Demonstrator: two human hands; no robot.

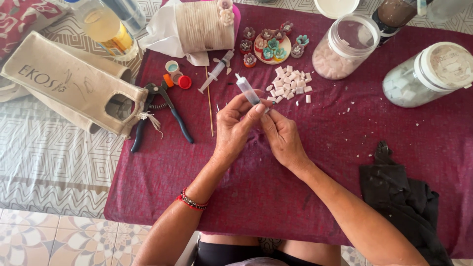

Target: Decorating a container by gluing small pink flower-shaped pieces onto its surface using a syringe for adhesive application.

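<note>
A dark red cloth (315, 162) covers most of the frame, spread over a patterned grey-and-white table cover (49, 157) that shows along the left side. At the upper left lies a beige canvas bag (69, 83), and at the lower right a crumpled black cloth (404, 202). Along the top edge, from right to left, stand a clear plastic jar with a white lid (426, 74) holding pale pieces, an open clear jar (345, 47) of pinkish pieces, and a container wrapped in cream cord (204, 27) lying on its side. Left of centre, black-handled pliers (162, 116) lie on the red cloth just beside the bag. Above the hands sits a small round plate (272, 49) carrying little coloured flower shapes, and below it a loose heap of small white tiles (290, 83). A second syringe (217, 71) lies slanted near the cord-wrapped container, with small red and orange caps (180, 81) to its left. In the middle of the frame the left hand (236, 125) is closed around the lower end of a small clear syringe (248, 89), which points up and to the left, above the cloth. The right hand (283, 135) meets it from the right, its thumb and forefinger pinched at the syringe's lower tip; exactly what they pinch is too small to tell.
</note>
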